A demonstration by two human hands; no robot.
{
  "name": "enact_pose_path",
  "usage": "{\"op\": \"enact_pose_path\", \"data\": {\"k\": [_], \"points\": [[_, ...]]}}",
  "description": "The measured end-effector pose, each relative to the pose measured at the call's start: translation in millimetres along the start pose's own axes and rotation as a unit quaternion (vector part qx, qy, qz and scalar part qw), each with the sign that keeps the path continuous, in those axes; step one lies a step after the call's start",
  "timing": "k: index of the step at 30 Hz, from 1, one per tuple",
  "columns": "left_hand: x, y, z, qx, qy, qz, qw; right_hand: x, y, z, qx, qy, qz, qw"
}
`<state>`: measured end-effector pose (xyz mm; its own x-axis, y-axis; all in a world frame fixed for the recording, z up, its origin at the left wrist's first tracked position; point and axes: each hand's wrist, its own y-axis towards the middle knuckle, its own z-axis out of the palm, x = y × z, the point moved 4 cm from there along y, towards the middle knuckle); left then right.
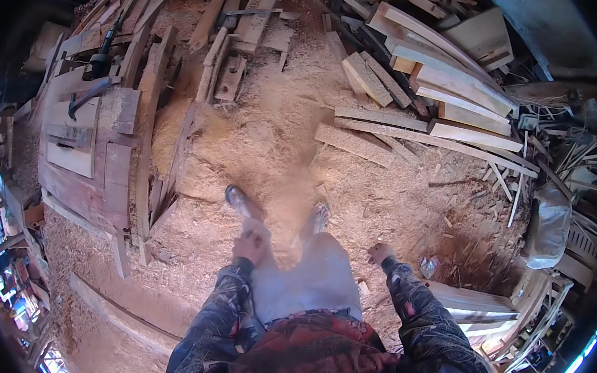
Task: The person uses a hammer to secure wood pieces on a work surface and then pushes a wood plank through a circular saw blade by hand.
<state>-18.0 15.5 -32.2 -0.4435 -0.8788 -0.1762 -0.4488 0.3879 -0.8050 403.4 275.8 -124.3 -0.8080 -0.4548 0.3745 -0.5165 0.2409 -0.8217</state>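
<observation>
My left hand (250, 248) hangs beside my left thigh, its fingers loosely curled and nothing showing in them. Out to the right of my light trousers (323, 272) is my right hand (379, 254), also curled in, with no object visible in it. Neither hand touches any of the wood around me. Both dark sleeves carry pale dust. My feet stand on a floor (258, 162) covered with sawdust. Nearest my right hand, a small clear plastic scrap (429, 268) lies on the floor.
A wooden workbench (119, 172) at the left bears boards, a dark curved-handled tool (88, 98) and a dark power tool (102, 59). Stacked planks (460, 87) fill the far right, with loose boards (354, 143) before them. A long timber (120, 316) lies at lower left.
</observation>
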Motion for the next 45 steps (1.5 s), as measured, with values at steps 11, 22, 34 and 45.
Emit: {"op": "enact_pose_path", "data": {"k": [11,22,34,45], "points": [[-169.5,128.9,-11.2,-0.043,0.126,0.158,0.978,-12.5,172.7,-110.7,-0.174,0.128,0.092,0.972],[-184.0,226.9,-130.7,0.073,0.123,0.173,0.974,46.3,509.9,-324.0,-0.314,0.180,0.142,0.921],[-181.1,276.1,-179.0,0.085,-0.011,0.122,0.989,21.7,630.3,-369.1,-0.437,0.216,0.158,0.859],[-166.8,232.9,-107.6,0.033,0.074,0.149,0.985,177.8,396.3,-393.1,-0.180,0.400,-0.049,0.897]]}}
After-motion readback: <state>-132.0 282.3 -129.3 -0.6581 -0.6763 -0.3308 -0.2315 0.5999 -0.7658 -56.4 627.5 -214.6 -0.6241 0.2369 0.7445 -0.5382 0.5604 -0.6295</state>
